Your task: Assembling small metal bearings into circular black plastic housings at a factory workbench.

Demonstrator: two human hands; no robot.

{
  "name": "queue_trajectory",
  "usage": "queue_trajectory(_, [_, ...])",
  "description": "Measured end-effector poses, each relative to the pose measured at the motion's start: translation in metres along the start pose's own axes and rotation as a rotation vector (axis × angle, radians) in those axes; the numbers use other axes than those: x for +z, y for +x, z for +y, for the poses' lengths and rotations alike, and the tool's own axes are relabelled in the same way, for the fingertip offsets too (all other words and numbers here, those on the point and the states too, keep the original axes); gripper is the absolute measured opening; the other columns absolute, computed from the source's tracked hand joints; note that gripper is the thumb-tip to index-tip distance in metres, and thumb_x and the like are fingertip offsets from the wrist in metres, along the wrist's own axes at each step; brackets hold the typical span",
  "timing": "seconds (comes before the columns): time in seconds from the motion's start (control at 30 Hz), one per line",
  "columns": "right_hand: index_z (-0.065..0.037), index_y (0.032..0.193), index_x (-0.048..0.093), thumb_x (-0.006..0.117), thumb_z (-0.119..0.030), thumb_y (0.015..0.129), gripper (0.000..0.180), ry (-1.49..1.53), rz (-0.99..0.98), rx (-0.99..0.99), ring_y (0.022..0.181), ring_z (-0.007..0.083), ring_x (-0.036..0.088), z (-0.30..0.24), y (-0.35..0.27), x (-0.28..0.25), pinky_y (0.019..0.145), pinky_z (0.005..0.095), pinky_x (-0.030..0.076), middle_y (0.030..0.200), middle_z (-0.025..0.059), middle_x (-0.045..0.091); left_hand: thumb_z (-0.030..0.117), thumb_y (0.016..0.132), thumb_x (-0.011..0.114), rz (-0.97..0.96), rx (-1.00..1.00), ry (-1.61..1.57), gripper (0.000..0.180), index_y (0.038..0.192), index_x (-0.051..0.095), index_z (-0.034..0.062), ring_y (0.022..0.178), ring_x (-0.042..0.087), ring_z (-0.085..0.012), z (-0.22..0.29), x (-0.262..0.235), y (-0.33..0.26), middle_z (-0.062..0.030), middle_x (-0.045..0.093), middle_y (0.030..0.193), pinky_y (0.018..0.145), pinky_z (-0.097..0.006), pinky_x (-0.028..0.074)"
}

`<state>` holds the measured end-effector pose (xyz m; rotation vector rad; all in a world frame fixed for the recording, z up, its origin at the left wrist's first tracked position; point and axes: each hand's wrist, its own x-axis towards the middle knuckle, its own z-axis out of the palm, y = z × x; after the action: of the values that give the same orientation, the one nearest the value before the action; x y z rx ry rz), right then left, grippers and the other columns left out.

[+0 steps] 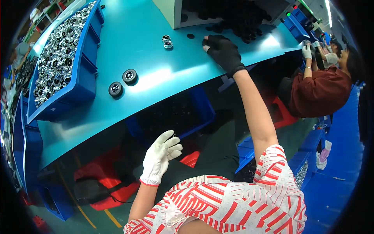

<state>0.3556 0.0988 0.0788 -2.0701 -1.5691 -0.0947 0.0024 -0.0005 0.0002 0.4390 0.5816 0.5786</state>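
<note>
Blue plastic walls of a long bin (80,97) bounded the left, and bare turquoise tabletop (156,64) opened rightward along its front edge! Below that edge the white-gloved left hand (159,156) hung free, fingers half-curled, holding nothing. The black-gloved right hand (221,52) lay over the far tabletop, grip impossible to tell. Around: heaped chrome hubs (58,58), two black-tyred wheels (130,76), two loose hubs (168,45), a black disc (190,36), then a pale box (167,11) and piled black parts (243,21) blocking the back.

black pieces (247,24) indistinct, shirt (249,199) cut off
</note>
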Motion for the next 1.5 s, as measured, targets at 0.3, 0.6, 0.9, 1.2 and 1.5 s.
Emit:
queue_trajectory(0.3, [-0.005,0.126,0.054,0.078,-0.014,0.070,0.061,0.829,-0.360,-0.116,0.104,0.0238,0.060,-0.098,-0.172,-0.002,0.086,0.0329,0.049,0.116,0.0132,0.059,0.034,0.087,0.065,0.119,0.111,0.113,0.061,0.131,0.044,-0.0017,0.097,0.064,-0.0239,0.008,0.023,0.000,-0.0159,0.061,0.113,0.085,-0.036,0.051])
queue_trajectory(0.6, [-0.006,0.131,0.050,0.074,-0.007,0.073,0.062,1.059,-0.490,0.054,0.111,0.0244,0.058,-0.106,-0.223,0.032,0.093,0.0330,0.047,0.120,0.0133,0.057,0.008,0.087,0.065,0.176,0.060,-0.085,0.035,0.119,0.054,-0.0005,0.095,0.065,-0.0239,-0.006,0.009,-0.009,-0.0136,0.061,0.109,0.076,-0.035,0.061])
queue_trajectory(0.9, [-0.007,0.129,0.051,0.074,-0.005,0.074,0.060,1.092,-0.524,0.099,0.111,0.0237,0.058,-0.113,-0.231,0.037,0.092,0.0321,0.048,0.122,0.0126,0.057,0.008,0.087,0.065,0.151,0.070,-0.110,0.034,0.119,0.055,0.0004,0.094,0.066,-0.0239,-0.009,-0.001,-0.015,-0.0140,0.062,0.109,0.076,-0.036,0.061])
queue_trajectory(1.2, [-0.008,0.129,0.052,0.068,-0.008,0.082,0.050,1.059,-0.560,0.034,0.108,0.0223,0.058,-0.113,-0.229,0.040,0.089,0.0298,0.049,0.117,0.0112,0.058,0.008,0.088,0.061,0.214,0.130,0.033,0.035,0.121,0.053,-0.0011,0.093,0.066,-0.0223,-0.011,0.000,-0.014,-0.0134,0.063,0.106,0.078,-0.034,0.059])
queue_trajectory(1.5, [-0.010,0.132,0.050,0.050,-0.041,0.096,0.047,1.753,-0.879,0.907,0.080,0.0099,0.056,-0.112,-0.242,0.054,0.063,0.0205,0.044,0.110,0.0058,0.058,0.007,0.092,0.055,0.406,0.405,0.441,0.039,0.127,0.046,-0.0070,0.085,0.065,-0.0171,0.005,0.004,-0.026,-0.0132,0.065,0.097,0.076,-0.028,0.055])
